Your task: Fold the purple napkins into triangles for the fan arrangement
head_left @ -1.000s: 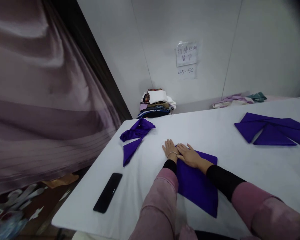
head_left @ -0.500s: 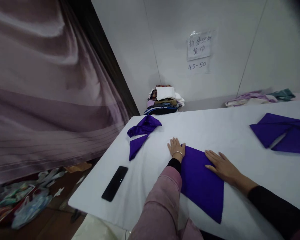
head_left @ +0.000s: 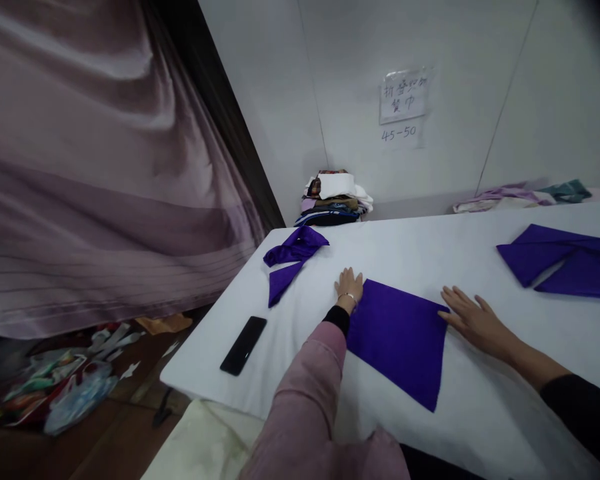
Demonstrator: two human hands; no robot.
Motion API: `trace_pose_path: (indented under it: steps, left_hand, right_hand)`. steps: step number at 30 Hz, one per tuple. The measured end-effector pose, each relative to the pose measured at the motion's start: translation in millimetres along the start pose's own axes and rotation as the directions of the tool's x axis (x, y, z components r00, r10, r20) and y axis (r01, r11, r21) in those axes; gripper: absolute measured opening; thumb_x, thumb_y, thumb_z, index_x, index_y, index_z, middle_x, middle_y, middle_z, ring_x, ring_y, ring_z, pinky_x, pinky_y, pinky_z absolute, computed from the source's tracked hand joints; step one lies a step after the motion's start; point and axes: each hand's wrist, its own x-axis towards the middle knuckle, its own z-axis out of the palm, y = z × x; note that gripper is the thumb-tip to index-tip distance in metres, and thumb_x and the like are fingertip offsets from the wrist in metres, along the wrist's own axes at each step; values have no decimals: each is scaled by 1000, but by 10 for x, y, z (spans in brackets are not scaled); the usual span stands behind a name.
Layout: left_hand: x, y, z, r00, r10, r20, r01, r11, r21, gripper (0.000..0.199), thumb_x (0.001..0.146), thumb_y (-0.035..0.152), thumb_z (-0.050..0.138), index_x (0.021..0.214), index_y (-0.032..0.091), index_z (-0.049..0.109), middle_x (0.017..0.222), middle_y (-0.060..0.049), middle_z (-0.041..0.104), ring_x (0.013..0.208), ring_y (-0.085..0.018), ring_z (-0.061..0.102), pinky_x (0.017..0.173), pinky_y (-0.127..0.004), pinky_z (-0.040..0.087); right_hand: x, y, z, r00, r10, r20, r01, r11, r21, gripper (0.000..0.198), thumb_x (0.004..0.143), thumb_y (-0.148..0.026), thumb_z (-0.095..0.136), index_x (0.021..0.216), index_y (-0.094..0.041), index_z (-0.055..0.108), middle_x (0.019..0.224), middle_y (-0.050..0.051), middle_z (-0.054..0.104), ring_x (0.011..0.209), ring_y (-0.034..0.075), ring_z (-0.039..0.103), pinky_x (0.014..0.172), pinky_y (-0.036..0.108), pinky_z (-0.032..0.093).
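Note:
A purple cloth napkin (head_left: 399,339) lies flat on the white-covered table (head_left: 300,340), its shape roughly four-sided. At its far left corner rests my left hand (head_left: 349,285), fingers stretched out flat on the tabletop beside the cloth. My right hand (head_left: 473,320) is spread at the far right corner, with its thumb touching or just over the cloth's edge. Neither hand grips anything. Another purple cloth (head_left: 293,257) lies crumpled and twisted to the left. Further right, a folded purple cloth (head_left: 570,260) runs off the picture's edge.
A black phone (head_left: 243,345) lies near the table's left edge. Against the wall sits a stack of folded fabrics (head_left: 334,200), with more loose cloths (head_left: 515,198) further right. A draped curtain (head_left: 105,167) hangs at left; plastic bags (head_left: 80,397) lie on the floor.
My right hand has slid right along the napkin's far edge to its corner. The far edge now shows fully, while my left hand stays at the left corner. The view has shifted slightly.

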Motion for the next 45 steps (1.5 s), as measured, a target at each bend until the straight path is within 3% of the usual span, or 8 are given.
trace_pose_path:
  steps: [4,6,8,11,17,24,33,45]
  left_hand:
    - [-545,-254,2,997,73,-23,-72,997,22,52,92,37,27,140,21,33,152,-4,26,140,-19,18,114,-44,16]
    - [-812,-351,63,973,231,-24,-228,970,78,53,92,38,28,141,19,31,152,-6,26,140,-20,17,114,-46,15]
    - [-992,-422,135,941,338,-10,-334,933,136,57,92,43,28,143,17,29,153,-7,23,141,-22,15,114,-48,13]
    - [-1089,-492,225,934,356,28,-354,916,190,67,90,53,26,143,11,27,153,-12,21,141,-25,14,114,-49,14]
    - [-1076,-538,316,931,366,7,-357,905,233,77,88,62,23,144,9,24,152,-14,23,141,-27,12,114,-49,14]
    - [-1168,-521,283,933,358,18,-353,907,229,81,87,65,18,144,8,24,152,-14,21,141,-27,10,114,-49,13]
    - [-1519,-726,193,941,333,60,-338,918,208,86,84,69,23,146,8,21,152,-14,19,141,-28,8,115,-49,14]
    - [-1985,-1027,49,946,310,94,-323,921,216,78,87,65,26,144,12,27,152,-10,22,141,-27,14,114,-51,13]
  right_hand:
    - [417,-647,14,978,-205,35,202,977,72,62,91,-56,22,141,-22,37,146,9,36,137,27,24,110,53,19]
    - [628,-999,108,950,-305,59,298,949,99,61,92,-54,22,141,-21,37,146,10,36,137,27,24,110,52,18]
    - [819,-1268,230,936,-343,79,335,937,100,60,92,-50,23,141,-18,38,146,12,36,137,27,24,109,52,20]
    - [1040,-1457,403,941,-323,98,318,946,70,58,92,-47,25,139,-16,40,145,14,38,136,28,25,109,52,21]
    - [1137,-1390,608,959,-266,94,262,964,55,62,92,-53,23,139,-15,40,146,13,36,136,26,26,109,51,19]
    - [1091,-1366,611,961,-261,91,254,964,79,66,91,-58,22,141,-17,36,146,12,35,137,25,24,110,50,16]
    - [1097,-1368,574,956,-262,131,252,964,87,65,91,-57,22,141,-18,36,148,11,33,138,25,22,110,50,15]
    - [1111,-1341,643,956,-274,107,265,960,92,64,91,-56,21,141,-19,36,147,12,34,137,26,24,110,51,16]
